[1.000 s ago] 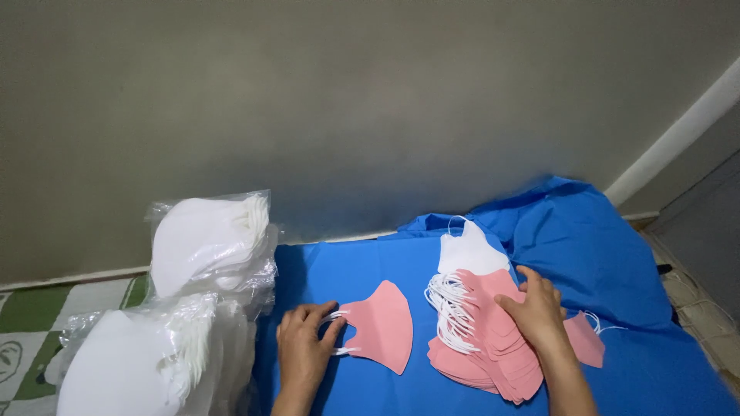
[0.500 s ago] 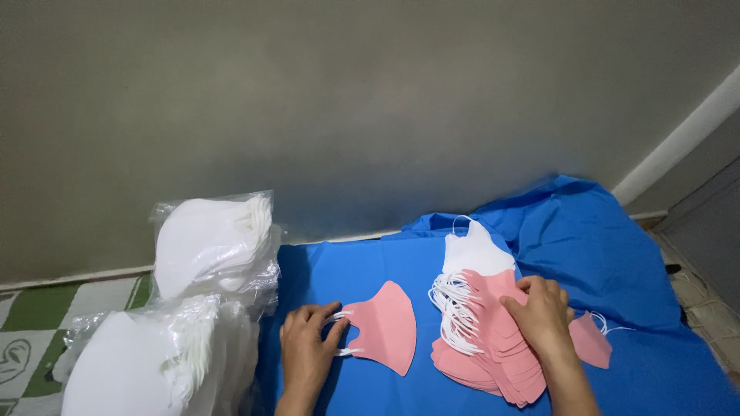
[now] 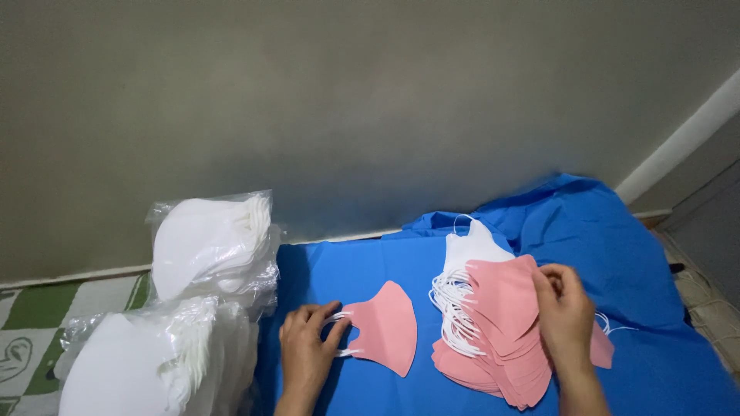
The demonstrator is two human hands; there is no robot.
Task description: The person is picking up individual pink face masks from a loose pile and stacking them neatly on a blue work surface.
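- Lifting now: the right hand (image 3: 566, 312) has risen off the pink stack (image 3: 493, 350) compared with a moment ago, fingers curled and pinching the edge of the top pink mask (image 3: 501, 296), which tilts up off the pile instead of lying flat.
- Left of the stack, the left hand (image 3: 307, 350) stays planted where it was, fingers spread and lightly hooked on the white ear loops of the single pink mask (image 3: 385, 327), lying flat on the blue cloth (image 3: 347, 266) (no real grip there, more a pin-down).
- My read: one mask is already laid out apart, and another is being peeled from the pile, so the separating looks mid-stride.
- Behind the stack sits one white mask (image 3: 472, 245), partly covered by the pink ones.
- Far left of the stack, two clear bags of white masks (image 3: 212, 243), the nearer one cut off by the bottom edge.
- Hard to tell: how many masks the right-hand fingers actually hold (one or several), since the thumb hides behind the pink sheet.
- Both wrists run out of view at the bottom; the stack's lower edge nearly does too.
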